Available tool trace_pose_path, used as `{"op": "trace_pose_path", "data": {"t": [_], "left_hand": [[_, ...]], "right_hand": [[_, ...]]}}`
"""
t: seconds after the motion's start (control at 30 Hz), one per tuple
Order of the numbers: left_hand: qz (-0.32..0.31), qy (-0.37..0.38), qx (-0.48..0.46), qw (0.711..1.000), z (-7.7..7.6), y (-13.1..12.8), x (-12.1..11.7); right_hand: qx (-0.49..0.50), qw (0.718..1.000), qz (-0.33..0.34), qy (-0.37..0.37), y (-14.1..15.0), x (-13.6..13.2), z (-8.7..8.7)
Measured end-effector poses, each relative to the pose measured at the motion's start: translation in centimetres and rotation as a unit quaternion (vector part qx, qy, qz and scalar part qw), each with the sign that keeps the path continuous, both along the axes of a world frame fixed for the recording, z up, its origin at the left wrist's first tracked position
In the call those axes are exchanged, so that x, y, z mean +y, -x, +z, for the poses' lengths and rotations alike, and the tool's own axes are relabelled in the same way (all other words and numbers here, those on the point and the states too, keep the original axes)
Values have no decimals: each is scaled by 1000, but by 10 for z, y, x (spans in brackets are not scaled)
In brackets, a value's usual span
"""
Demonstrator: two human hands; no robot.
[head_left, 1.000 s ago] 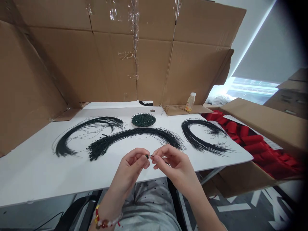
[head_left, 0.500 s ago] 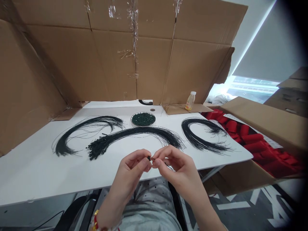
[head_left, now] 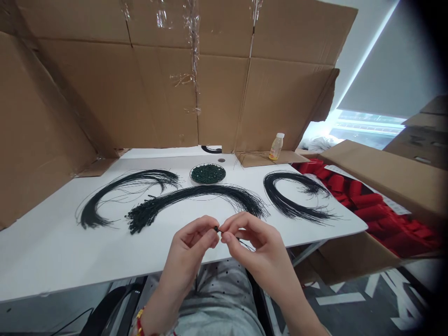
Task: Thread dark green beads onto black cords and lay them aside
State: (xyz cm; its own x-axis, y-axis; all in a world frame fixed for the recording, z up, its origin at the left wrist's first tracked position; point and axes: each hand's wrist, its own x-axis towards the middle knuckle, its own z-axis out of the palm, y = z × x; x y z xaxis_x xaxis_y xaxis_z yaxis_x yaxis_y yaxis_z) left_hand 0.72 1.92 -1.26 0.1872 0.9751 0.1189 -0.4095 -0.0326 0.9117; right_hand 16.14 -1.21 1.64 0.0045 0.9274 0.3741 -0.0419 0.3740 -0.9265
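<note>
Left hand (head_left: 191, 245) and right hand (head_left: 259, 242) pinched together on a small dark bead (head_left: 216, 228); middle cord bundle (head_left: 147, 215) shows beaded ends, left bundle (head_left: 91, 217) and right bundle (head_left: 276, 200) look bare, bead dish (head_left: 191, 176) well filled.

From my end I'm seeing matt, rough cardboard (head_left: 140, 93) with glossy clear tape (head_left: 193, 37) on its seams. The table (head_left: 52, 252) is showing a smooth white finish. The cords (head_left: 105, 205) are looking thin, black and faintly glossy, and the beads (head_left: 207, 173) are reading as dark green plastic, like the bead (head_left: 216, 228) in the fingers. The bottle (head_left: 276, 147) is looking like translucent plastic, and the trousers (head_left: 217, 298) like soft grey cloth.
</note>
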Motion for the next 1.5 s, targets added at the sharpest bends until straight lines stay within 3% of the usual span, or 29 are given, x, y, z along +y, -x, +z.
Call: {"op": "trace_pose_path", "data": {"t": [0.47,1.27,1.5], "left_hand": [[11,-33,3,999,-3,-2,0],[-11,-74,43,996,-6,4,5],[0,-108,55,993,-4,4,4]], "right_hand": [[14,1000,2,-9,0,1,-5],[-48,999,10,-17,-2,-1,4],[-25,999,9,21,-3,0,4]]}}
